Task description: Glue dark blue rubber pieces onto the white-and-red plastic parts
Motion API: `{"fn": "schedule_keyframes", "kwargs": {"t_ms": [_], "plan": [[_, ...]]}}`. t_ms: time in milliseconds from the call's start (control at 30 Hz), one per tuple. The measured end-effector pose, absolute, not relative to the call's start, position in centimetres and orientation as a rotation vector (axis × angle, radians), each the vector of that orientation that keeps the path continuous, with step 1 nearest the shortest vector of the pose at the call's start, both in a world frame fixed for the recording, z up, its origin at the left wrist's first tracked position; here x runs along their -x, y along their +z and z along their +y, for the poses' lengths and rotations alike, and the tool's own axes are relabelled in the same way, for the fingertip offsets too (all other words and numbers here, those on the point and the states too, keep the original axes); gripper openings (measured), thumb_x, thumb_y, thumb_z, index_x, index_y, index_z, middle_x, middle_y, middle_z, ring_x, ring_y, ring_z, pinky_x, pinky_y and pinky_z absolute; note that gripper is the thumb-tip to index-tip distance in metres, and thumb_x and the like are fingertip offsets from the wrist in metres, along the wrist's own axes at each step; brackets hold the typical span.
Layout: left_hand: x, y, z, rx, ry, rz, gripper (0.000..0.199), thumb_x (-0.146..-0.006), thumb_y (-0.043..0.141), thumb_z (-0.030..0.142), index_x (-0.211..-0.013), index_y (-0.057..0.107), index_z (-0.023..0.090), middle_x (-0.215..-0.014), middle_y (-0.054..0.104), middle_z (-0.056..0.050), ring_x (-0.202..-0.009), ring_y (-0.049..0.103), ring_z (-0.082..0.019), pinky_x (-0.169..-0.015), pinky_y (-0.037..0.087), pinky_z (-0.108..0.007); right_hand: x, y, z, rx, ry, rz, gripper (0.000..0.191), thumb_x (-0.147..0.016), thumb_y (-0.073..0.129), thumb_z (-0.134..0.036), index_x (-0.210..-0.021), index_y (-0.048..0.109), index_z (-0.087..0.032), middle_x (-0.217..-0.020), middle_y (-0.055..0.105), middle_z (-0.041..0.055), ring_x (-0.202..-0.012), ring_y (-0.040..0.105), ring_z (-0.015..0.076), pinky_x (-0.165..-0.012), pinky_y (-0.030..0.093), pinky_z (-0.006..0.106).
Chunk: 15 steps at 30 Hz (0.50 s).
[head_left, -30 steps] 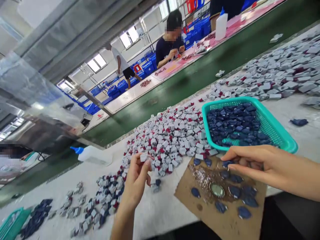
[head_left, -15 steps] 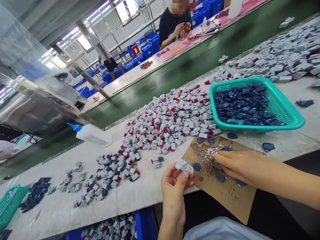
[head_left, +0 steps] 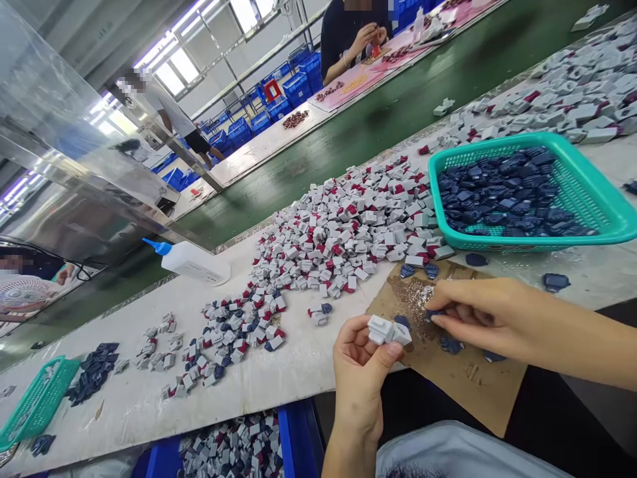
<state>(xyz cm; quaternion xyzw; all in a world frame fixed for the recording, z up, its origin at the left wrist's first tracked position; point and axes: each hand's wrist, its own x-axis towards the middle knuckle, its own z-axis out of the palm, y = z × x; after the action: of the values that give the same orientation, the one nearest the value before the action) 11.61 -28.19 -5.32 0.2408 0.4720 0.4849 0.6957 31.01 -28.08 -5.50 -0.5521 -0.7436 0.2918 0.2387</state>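
My left hand (head_left: 362,375) is closed around a light grey plastic block part (head_left: 387,332), held up between thumb and fingers. My right hand (head_left: 492,317) is low over a brown cardboard sheet (head_left: 480,395), thumb and fingertips pinching a small dark blue plastic piece (head_left: 434,315). A wet, glistening patch (head_left: 421,299) spreads on the cardboard just left of those fingertips. Several more dark blue pieces (head_left: 451,344) lie on the sheet around the hand.
Behind the hands is a heap of grey and red blocks (head_left: 343,226). A green basket (head_left: 614,229) of dark blue pieces stands to the right. A white squeeze bottle (head_left: 199,262) lies at left. Below is a blue crate (head_left: 293,441). Across the green belt (head_left: 279,169) a person (head_left: 348,40) sits working.
My right hand has lifted slightly, and the dark blue piece now shows between its fingertips. My left hand still holds the grey part, turned a little. The whole view has shifted.
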Motion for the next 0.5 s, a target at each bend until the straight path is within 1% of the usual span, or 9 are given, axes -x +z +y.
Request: {"fn": "schedule_keyframes", "kwargs": {"t_ms": [67, 133, 267, 400, 500], "plan": [[-11.7, -5.3, -28.3, -0.565, 1.083, 1.044, 0.050, -0.048, 0.096, 0.032, -0.086, 0.067, 0.016, -0.080, 0.069, -0.002, -0.076, 0.067, -0.013, -0.065, 0.052, -0.015, -30.3, -3.6, -28.4, 1.464, 1.030, -1.767, 0.034, -0.091, 0.048, -0.054, -0.087, 0.057, -0.021, -0.061, 0.052, -0.0017, -0.053, 0.050, 0.0114, -0.049, 0.035, 0.023], [-11.8, -5.2, -28.4, -0.594, 1.079, 1.030, 0.049, -0.049, 0.096, 0.032, -0.085, 0.067, 0.016, -0.078, 0.069, -0.001, -0.076, 0.067, -0.013, -0.067, 0.052, -0.015, -29.8, -2.6, -28.7, 1.410, 1.133, -1.634, 0.040, -0.086, 0.053, -0.060, -0.085, 0.059, -0.021, -0.066, 0.057, 0.0000, -0.056, 0.053, 0.0121, -0.048, 0.037, 0.022], [-11.9, -5.0, -28.5, -0.620, 1.080, 1.009, 0.046, -0.051, 0.096, 0.032, -0.083, 0.067, 0.017, -0.078, 0.069, -0.001, -0.072, 0.065, -0.010, -0.066, 0.052, -0.014, -29.6, -2.5, -28.9, 1.393, 1.263, -1.593, 0.042, -0.087, 0.055, -0.061, -0.088, 0.061, -0.020, -0.075, 0.062, 0.0018, -0.064, 0.057, 0.0129, -0.054, 0.041, 0.022], [-12.0, -4.7, -28.6, -0.658, 1.073, 1.038, 0.046, -0.050, 0.095, 0.034, -0.083, 0.068, 0.017, -0.078, 0.069, -0.001, -0.072, 0.065, -0.011, -0.066, 0.053, -0.015, -30.0, -3.1, -28.6, 1.375, 1.303, -1.644, 0.041, -0.088, 0.055, -0.060, -0.093, 0.061, -0.020, -0.079, 0.064, 0.0027, -0.067, 0.060, 0.0139, -0.055, 0.042, 0.021], [-12.1, -4.5, -28.6, -0.674, 1.078, 1.041, 0.044, -0.051, 0.094, 0.032, -0.084, 0.069, 0.017, -0.078, 0.069, -0.002, -0.073, 0.065, -0.012, -0.067, 0.053, -0.015, -30.0, -2.8, -28.5, 1.353, 1.276, -1.665, 0.040, -0.087, 0.056, -0.059, -0.090, 0.062, -0.020, -0.076, 0.064, 0.0019, -0.063, 0.059, 0.0129, -0.053, 0.041, 0.020]]}}
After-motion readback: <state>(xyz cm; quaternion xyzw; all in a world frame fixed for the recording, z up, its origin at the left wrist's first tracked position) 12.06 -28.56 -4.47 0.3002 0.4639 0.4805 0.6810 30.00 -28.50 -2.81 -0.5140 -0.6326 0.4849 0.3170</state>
